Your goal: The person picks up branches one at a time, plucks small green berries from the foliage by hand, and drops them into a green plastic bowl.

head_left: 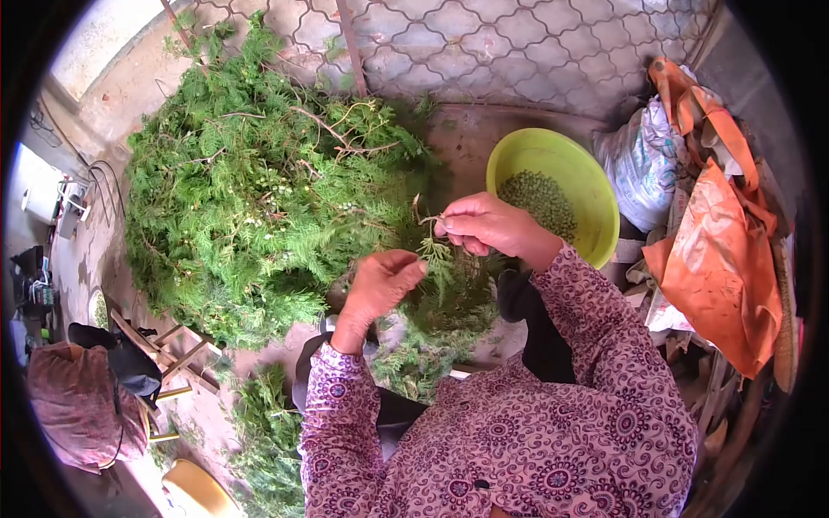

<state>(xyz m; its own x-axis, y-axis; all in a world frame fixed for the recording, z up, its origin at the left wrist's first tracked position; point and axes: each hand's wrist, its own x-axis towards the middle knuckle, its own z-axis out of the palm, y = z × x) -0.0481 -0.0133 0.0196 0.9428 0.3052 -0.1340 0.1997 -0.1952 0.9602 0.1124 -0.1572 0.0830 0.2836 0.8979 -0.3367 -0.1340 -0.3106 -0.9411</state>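
Note:
My right hand (494, 226) pinches the brown stem of a small green evergreen sprig (437, 250), whose leaves hang down between my hands. My left hand (384, 281) is closed beside the sprig's lower leaves, thumb against the fingers; what it holds, if anything, is too small to make out. A large heap of cut evergreen branches (250, 207) lies ahead and to the left. To the right of my right hand stands a yellow-green basin (596, 203), with many small green cones or berries (540, 203) in its bottom.
A wire mesh fence (518, 52) runs along the back. On the right are a white woven sack (643, 164) and an orange bag (721, 268). More cut greenery (263, 440) covers the floor at lower left, near a chair with a brown cloth (82, 401) and a yellow container (199, 490).

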